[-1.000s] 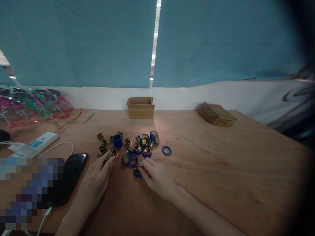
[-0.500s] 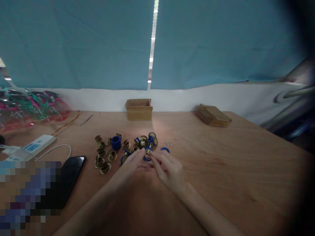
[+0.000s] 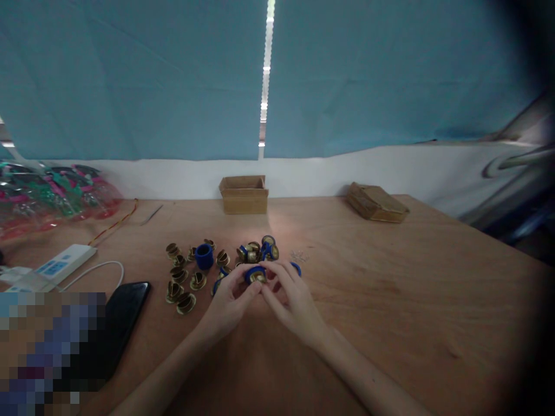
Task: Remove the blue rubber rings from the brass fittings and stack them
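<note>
Near the middle of the wooden table, my left hand (image 3: pixel 229 303) pinches a round brass fitting with a blue ring (image 3: pixel 255 275) between thumb and fingers. My right hand (image 3: pixel 297 300) closes on the same fitting from the right, fingertips at its edge. Behind both hands lies a heap of brass fittings with blue rings (image 3: pixel 269 248), part of it covered by my fingers. Several plain brass pieces (image 3: pixel 186 303) are scattered to the left around a thick blue ring (image 3: pixel 204 257). Past my right fingers shows another blue ring (image 3: pixel 296 268), partly hidden. Small thin metal pins (image 3: pixel 299 255) lie behind it.
An open cardboard box (image 3: pixel 245 199) stands at the back, and a closed cardboard box (image 3: pixel 377 203) lies farther right. On the left are a black phone (image 3: pixel 128 318), a white power strip (image 3: pixel 65 266) with cables, and clear-wrapped bottles (image 3: pixel 65 193).
The fitting has tilted and moved slightly left and toward me. My left hand has turned so its thumb shows on the near side; my right fingers have shifted up over the edge.
</note>
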Demonstrator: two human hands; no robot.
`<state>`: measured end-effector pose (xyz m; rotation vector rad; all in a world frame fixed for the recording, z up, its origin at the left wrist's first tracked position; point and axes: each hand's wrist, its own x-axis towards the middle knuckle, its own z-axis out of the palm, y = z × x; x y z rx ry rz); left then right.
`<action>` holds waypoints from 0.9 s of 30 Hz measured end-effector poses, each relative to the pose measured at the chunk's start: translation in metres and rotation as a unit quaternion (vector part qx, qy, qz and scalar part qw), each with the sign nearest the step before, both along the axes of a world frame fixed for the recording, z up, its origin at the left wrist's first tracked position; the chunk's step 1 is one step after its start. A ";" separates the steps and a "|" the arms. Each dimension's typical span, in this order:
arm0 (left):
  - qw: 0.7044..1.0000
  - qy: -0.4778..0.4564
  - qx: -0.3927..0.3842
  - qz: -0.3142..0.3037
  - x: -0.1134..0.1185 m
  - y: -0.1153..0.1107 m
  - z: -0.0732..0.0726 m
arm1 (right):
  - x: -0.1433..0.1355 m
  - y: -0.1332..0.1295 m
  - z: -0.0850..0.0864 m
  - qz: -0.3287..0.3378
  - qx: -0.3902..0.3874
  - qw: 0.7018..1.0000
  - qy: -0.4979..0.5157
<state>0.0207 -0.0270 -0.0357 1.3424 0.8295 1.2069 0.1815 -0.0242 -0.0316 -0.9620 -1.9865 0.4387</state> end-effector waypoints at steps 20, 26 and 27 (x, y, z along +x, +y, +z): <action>0.999 -0.034 -0.032 -0.011 -0.007 0.003 -0.002 | -0.006 -0.004 0.001 -0.027 -0.008 0.996 0.087; 0.999 -0.025 -0.027 -0.012 -0.007 0.004 -0.002 | -0.006 -0.004 0.001 -0.031 0.007 0.995 0.089; 0.999 -0.026 -0.027 -0.015 -0.007 0.003 -0.001 | -0.007 -0.004 0.001 -0.032 0.007 0.996 0.088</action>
